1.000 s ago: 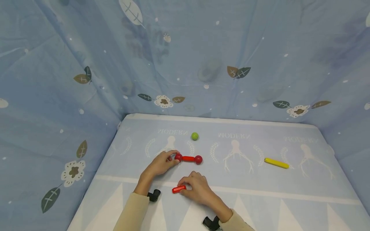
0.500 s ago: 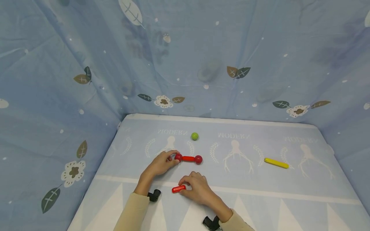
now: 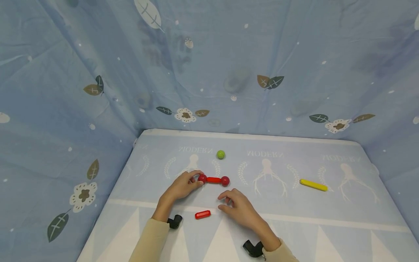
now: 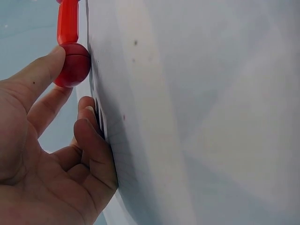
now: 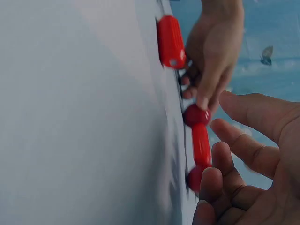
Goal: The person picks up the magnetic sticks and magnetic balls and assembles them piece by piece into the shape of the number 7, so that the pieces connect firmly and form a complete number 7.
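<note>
Just now I see the right hand (image 3: 240,209) has let go of the short red stick (image 3: 203,214), its fingers parted and empty, leaving that piece unjoined, nearside of the red dumbbell (image 3: 214,180), whose left ball (image 3: 202,178) the left hand (image 3: 183,186) pinches.

Soft, even light fills the head view, the tabletop (image 3: 278,203) paler than the curtain (image 3: 209,54) above. In the left-wrist view a soft shadow lies beside the left hand (image 4: 42,173); the right-wrist view is dimmer, bluish and blurred, with a small glint on the red ball (image 5: 194,117) right of centre.
</note>
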Tool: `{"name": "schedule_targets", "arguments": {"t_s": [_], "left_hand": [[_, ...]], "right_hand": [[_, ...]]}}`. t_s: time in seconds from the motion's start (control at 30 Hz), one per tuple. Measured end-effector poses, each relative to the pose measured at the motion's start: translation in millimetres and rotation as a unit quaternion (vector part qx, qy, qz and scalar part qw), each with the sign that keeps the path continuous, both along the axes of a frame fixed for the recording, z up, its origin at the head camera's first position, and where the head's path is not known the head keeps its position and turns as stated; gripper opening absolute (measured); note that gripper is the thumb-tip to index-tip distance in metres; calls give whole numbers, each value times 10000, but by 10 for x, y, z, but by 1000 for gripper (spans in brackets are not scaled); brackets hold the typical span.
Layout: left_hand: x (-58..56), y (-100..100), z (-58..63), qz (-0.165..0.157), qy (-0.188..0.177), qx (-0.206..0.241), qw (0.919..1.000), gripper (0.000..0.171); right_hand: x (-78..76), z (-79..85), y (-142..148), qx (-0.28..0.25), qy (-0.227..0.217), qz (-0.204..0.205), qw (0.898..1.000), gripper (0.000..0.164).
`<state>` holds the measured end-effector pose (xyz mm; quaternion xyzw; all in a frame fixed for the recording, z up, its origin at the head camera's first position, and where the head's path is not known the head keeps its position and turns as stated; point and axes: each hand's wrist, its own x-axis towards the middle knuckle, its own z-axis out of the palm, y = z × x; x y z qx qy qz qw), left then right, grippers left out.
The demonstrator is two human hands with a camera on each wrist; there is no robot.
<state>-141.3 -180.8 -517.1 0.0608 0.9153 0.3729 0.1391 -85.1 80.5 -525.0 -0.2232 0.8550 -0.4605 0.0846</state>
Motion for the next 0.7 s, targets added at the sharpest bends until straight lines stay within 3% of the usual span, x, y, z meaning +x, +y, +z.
{"name": "schedule_targets", "arguments": {"t_s": [0.7], "left_hand": [[18,3,15,5,-1,26,10000,41]], "right_hand": [[-141,10,1070,213,108,-1502,9884,25]]}}
